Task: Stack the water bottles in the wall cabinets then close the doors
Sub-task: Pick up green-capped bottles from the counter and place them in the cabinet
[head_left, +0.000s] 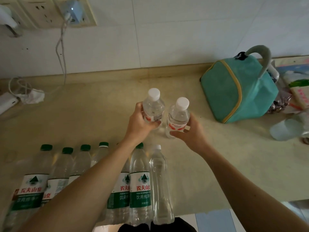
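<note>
My left hand (139, 122) grips a small clear water bottle (153, 106) with a white cap and a red-and-white label. My right hand (189, 133) grips a second small white-capped bottle (178, 117) just to its right. Both bottles are upright above the beige countertop (83, 114), close together. Along the counter's front edge stands a row of several taller green-capped bottles (140, 181) with green labels, partly hidden by my left forearm. A label-free bottle with a white cap (159, 181) ends the row on the right. No wall cabinet is in view.
A teal lunch bag (237, 91) with a grey handle sits at the back right, with plastic bags and packets (294, 91) beyond it. A white cable (60, 47) hangs from wall sockets (50, 12) at the upper left down to a charger (8, 101).
</note>
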{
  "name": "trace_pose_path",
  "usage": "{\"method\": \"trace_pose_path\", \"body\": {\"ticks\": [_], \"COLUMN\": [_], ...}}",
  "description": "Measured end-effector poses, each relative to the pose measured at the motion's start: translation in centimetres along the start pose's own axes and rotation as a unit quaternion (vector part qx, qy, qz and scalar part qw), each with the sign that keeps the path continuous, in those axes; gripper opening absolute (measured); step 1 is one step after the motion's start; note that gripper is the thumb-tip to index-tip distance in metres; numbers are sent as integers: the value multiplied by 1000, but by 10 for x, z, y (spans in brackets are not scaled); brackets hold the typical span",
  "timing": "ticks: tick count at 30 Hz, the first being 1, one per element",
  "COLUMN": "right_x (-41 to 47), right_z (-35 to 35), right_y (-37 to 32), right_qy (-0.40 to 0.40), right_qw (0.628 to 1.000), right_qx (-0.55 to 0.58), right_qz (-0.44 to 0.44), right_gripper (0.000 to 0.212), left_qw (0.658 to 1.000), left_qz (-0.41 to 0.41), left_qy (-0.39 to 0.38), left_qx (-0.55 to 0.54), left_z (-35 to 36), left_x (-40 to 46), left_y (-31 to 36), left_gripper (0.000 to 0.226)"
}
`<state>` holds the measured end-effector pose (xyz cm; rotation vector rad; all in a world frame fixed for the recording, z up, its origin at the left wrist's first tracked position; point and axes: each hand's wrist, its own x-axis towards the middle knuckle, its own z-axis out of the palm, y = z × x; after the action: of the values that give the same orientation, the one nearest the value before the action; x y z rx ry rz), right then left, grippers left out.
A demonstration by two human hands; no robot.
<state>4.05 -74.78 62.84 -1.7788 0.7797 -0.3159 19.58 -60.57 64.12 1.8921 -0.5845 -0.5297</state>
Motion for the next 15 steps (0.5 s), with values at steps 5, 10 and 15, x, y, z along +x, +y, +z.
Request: {"method": "trace_pose_path", "body": {"ticks": [5, 10, 15], "right_x": [-14, -41, -77], "right_z": [3, 0, 2], "right_y": [-13, -49, -114], "right_qy": [40, 80, 108], "right_qw": [999, 996, 989], "right_qx": [14, 28, 44], "right_qz": [0, -32, -95], "right_gripper": [71, 65, 62], "left_qw": [1000, 997, 987], "left_qz": [11, 59, 132], "left_qy": [-7, 8, 19], "left_qx": [-18, -52, -90], "left_z": [-18, -59, -102], "left_x": [-7, -24, -46], "left_y": [3, 28, 72], "left_gripper": [68, 66, 67]}}
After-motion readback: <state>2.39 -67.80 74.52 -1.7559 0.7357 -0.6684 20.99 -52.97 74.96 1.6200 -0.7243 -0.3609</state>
